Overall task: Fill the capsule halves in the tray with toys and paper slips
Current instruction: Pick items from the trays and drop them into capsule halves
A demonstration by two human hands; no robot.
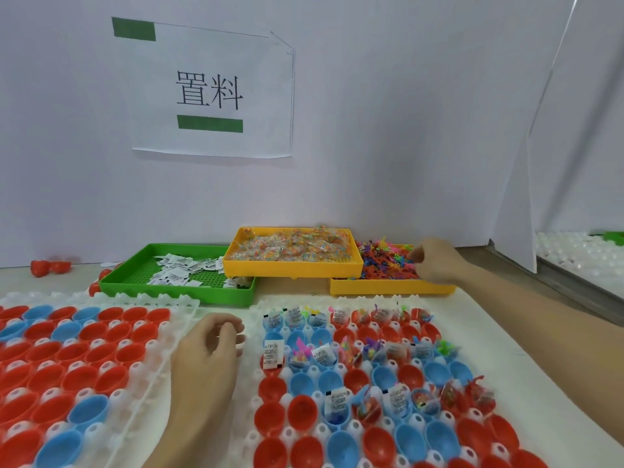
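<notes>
Plastic toys (pixel 388 261) in the far yellow bin (pixel 391 288) look tangled: your right hand (pixel 434 260), fingers curled into the heap, may lift several. Left hand (pixel 209 346) hangs loosely curled, empty, beside the tray (pixel 256 444). Many capsule halves (pixel 341 383) sit unfilled.

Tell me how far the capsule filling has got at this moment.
Partly done. In the right tray, some rows hold paper slips and toys; many halves between and nearer are empty. The right hand reaches into the yellow bin of toys; the left hand hovers. The left tray looks entirely unfilled.
</notes>
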